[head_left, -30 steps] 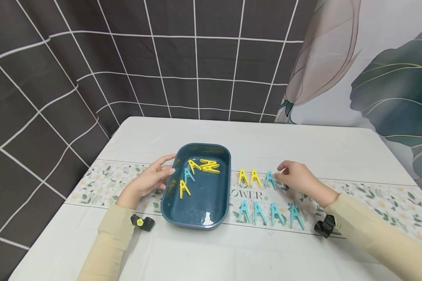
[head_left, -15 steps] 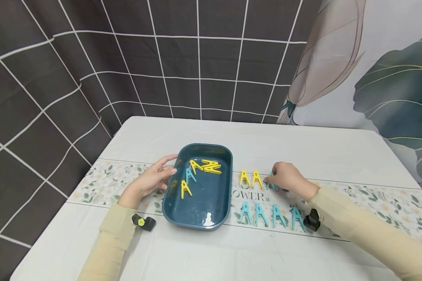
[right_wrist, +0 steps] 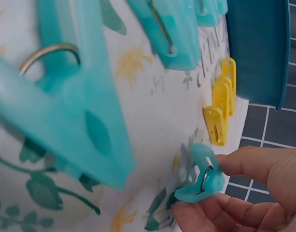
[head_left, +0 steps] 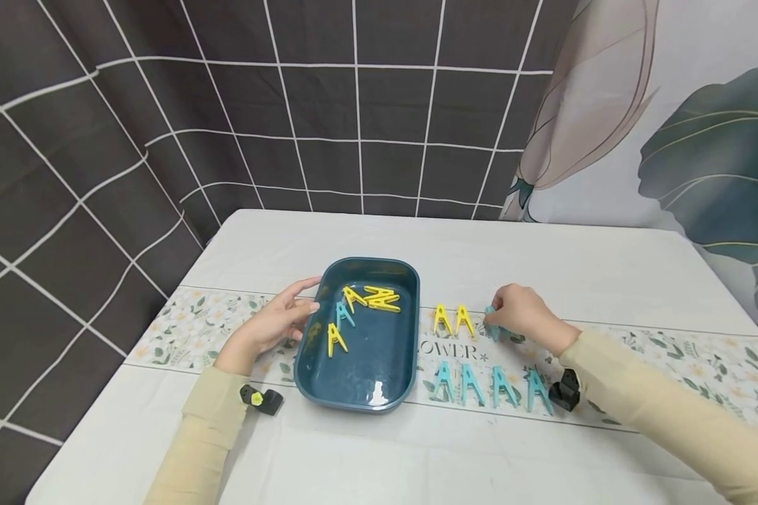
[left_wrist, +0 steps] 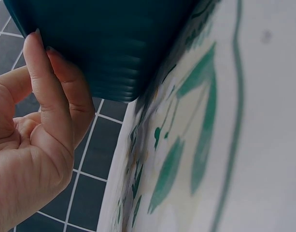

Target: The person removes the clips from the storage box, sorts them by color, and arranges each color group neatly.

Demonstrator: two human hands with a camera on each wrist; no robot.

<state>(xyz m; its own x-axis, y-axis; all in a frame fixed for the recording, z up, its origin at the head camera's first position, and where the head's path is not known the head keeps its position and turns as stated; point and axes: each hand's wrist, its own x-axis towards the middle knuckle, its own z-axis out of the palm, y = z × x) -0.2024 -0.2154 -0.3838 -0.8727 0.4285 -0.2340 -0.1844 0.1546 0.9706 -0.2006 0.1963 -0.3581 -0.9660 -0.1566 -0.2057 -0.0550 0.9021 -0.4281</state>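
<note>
My right hand (head_left: 526, 314) pinches a turquoise clothespin (right_wrist: 213, 182) between thumb and fingers, close over the printed tablecloth. In the head view the fingers partly cover that clothespin. To its left lie two yellow clothespins (head_left: 453, 320), side by side. Nearer the front is a row of several turquoise clothespins (head_left: 469, 384). A dark blue tray (head_left: 363, 368) stands left of them, holding several yellow clothespins (head_left: 334, 339) and one turquoise clothespin (head_left: 344, 315). My left hand (head_left: 276, 324) touches the tray's left side, its fingertips (left_wrist: 35, 46) against the outer wall.
The table (head_left: 328, 456) has a white cover with a flowered band across it. Behind stands a dark curtain (head_left: 391, 105) with white grid lines, and a leaf-patterned curtain (head_left: 606, 140) hangs at the right. Each wrist carries a black camera (head_left: 566, 390).
My right hand has moved left over the turquoise clothespin in the back row and taken hold of it; the clothespin is turned now. The left hand stays at the tray. The head view shifts slightly.
</note>
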